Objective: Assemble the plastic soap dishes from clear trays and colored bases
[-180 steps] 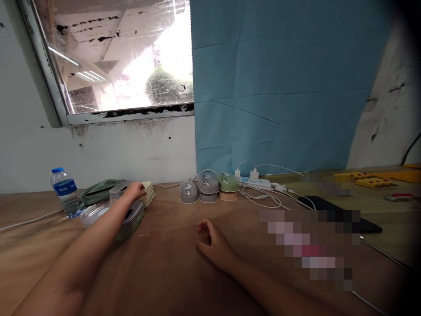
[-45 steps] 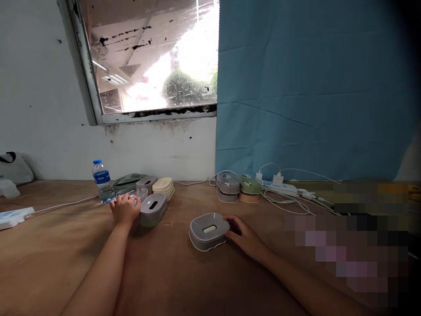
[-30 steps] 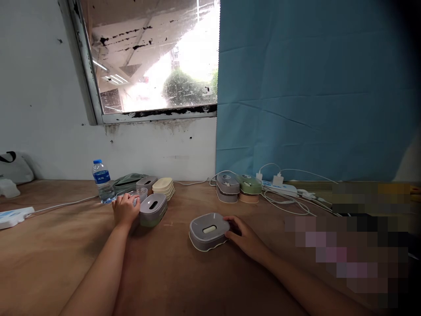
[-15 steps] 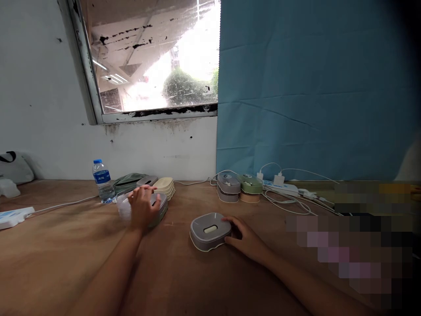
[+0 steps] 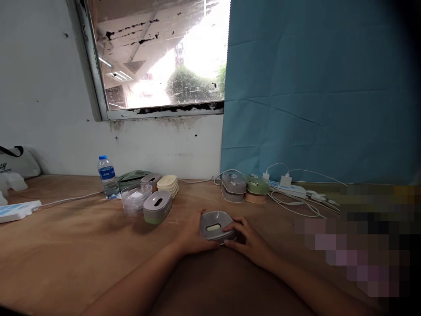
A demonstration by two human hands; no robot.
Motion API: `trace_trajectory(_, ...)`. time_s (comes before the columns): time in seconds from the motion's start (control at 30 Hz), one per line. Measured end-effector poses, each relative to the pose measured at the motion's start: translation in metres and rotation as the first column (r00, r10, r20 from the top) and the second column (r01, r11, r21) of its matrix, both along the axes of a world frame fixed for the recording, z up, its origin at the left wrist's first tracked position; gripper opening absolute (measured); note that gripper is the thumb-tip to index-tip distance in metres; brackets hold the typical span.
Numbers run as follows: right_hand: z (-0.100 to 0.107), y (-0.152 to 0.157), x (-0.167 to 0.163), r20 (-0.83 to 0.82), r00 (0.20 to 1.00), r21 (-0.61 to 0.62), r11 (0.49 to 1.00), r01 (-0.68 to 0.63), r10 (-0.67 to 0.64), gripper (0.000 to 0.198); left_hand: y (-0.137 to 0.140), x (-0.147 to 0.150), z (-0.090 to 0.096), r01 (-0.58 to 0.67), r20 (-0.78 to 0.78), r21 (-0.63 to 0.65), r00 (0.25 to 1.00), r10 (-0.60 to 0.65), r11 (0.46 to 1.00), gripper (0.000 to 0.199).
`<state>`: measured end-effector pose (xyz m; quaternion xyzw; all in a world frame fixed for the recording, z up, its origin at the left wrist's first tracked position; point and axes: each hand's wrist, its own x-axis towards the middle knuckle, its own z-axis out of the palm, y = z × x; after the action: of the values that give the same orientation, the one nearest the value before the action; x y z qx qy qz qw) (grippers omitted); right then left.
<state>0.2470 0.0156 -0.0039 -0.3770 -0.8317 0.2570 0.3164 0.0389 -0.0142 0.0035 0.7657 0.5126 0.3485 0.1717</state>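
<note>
In front of me on the table is a grey rounded plastic box (image 5: 219, 218); a cream piece shows through the slot in its top. My left hand (image 5: 194, 232) wraps the box's left side, its thumb along the near edge. From the right, my right hand (image 5: 246, 239) grips the box, with fingers over the top and the thumb at the near side. Further left stand a grey-and-green box (image 5: 158, 210) with an open slot, clear plastic containers (image 5: 134, 197) and a stack of cream lids (image 5: 168, 182).
A water bottle (image 5: 108, 180) stands at the back left, near a dark green pouch (image 5: 133, 177). Grey boxes (image 5: 233, 186) and a green box on an orange one (image 5: 256, 186) are stacked by the blue curtain (image 5: 296, 109). Cables run from a power strip (image 5: 289, 189).
My left hand has left the grey-and-green box and clear containers and come right to hold the grey box. My right hand remains on that box, fingers now further over its top.
</note>
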Motion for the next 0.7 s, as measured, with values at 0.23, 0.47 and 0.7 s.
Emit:
trace_trajectory(0.23,0.0028,-0.0056,-0.0030,-0.063,0.997,0.057,0.997,0.056,-0.053,0.024,0.0030,-0.0066,0.0006,0.023,0.180,-0.063,0.984,-0.012,0.998,0.087)
trace_trajectory(0.47,0.0022,-0.0041,-0.0022,-0.196,0.980,-0.002,0.999,0.040,-0.040,0.045,0.0018,-0.0061,0.0045,0.024,0.178,-0.098,0.984,-0.006,0.995,0.081)
trace_trajectory(0.7,0.0022,-0.0027,-0.0033,-0.240,0.971,-0.079,0.997,-0.002,-0.017,0.052,0.0021,-0.0083,0.0072,0.031,0.175,-0.098,0.985,-0.014,0.995,0.068)
